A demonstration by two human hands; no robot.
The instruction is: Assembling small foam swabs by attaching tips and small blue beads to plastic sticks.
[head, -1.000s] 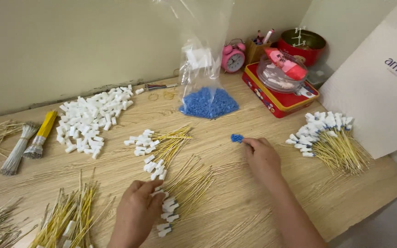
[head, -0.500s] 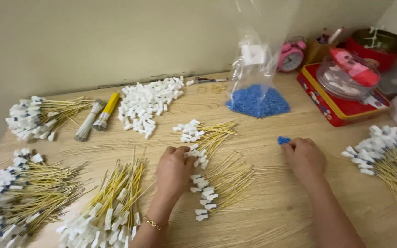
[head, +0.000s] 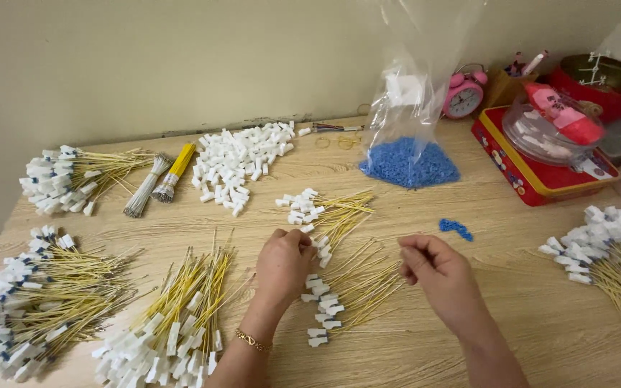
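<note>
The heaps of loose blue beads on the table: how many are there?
2. The big blue heap lies under the clear plastic bag near the wall; the small blue cluster lies on bare wood just beyond the right hand. Others may be hidden.

Two bare forearms enter from the bottom edge of the frame, centre and right of centre. No sleeves in view on either arm. Left hand: thin gold-coloured chain bracelet at the wrist, small links visible. Right hand: no ring, watch or band visible; wrist bare. Fingernails short and unpainted where they show. No gloves.
</note>
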